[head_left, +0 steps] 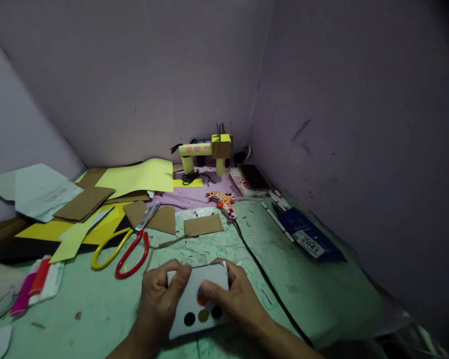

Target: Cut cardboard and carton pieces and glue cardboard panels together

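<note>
A flat white card piece [194, 286] with black, olive and orange round dots is held between both hands low in the view. My left hand [160, 294] grips its left side, thumb on the upper face. On the right side my right hand [239, 296] is closed round it, its thumb pressing beside the orange dot. Fingers behind the piece are hidden. Just beyond lies a brown cardboard rectangle [204, 226]. Scissors [140, 227] with one yellow and one red handle lie left of it. A flower-patterned glue gun [226, 203] rests farther back, its black cord [264, 271] running past my right hand.
Yellow paper [138, 177] and brown cardboard [84, 203] are heaped at left, near pink and red tubes [32, 289]. A paper-and-cardboard animal figure [196, 149] stands at the back. A phone [253, 177], white pens [279, 223] and a blue packet [309, 234] lie along the right wall.
</note>
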Tool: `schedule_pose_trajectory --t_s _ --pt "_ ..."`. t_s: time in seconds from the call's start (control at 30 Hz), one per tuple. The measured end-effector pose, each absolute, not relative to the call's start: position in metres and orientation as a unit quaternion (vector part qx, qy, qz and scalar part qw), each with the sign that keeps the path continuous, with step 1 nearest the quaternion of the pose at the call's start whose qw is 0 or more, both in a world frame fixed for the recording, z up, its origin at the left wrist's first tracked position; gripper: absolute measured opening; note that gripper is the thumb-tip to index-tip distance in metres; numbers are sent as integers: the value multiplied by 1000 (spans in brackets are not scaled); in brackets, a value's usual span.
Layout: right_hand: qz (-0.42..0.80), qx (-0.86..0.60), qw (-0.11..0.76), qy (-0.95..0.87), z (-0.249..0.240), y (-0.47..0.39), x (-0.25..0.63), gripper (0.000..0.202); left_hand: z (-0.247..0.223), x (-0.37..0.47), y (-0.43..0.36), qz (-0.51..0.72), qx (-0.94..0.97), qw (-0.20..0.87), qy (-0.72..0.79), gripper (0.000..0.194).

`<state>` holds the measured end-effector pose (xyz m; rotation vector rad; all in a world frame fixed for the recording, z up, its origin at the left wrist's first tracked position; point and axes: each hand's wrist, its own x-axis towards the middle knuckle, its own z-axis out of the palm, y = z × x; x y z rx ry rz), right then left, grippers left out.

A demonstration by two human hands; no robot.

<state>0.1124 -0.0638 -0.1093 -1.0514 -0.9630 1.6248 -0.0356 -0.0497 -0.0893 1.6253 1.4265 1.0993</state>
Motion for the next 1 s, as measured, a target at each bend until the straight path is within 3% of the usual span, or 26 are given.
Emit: schedule_pose_trajectory --t_s 0.13,0.27,0.43,0.57,0.8,1.0 --pt "697 -421 456 -360 -112 -62 113 38 -85 -31 -46 407 641 367 536 38" --pt "682 -427 524 -279 -114 -61 117 33 -73 -42 -32 381 618 450 520 44" --pt "675 -429 560 -216 -111 -54 125 34 -60 -82 -10 284 629 179 701 25" --pt "696 -424 536 -220 -107 -44 129 33 -68 -105 -1 117 660 64 739 29" --pt "736 -386 514 -212 -108 -28 134 23 -79 -105 -2 52 690 32 721 36" --pt "735 -370 539 -178 -104 -30 138 37 -76 -106 1 76 677 2 732 35"
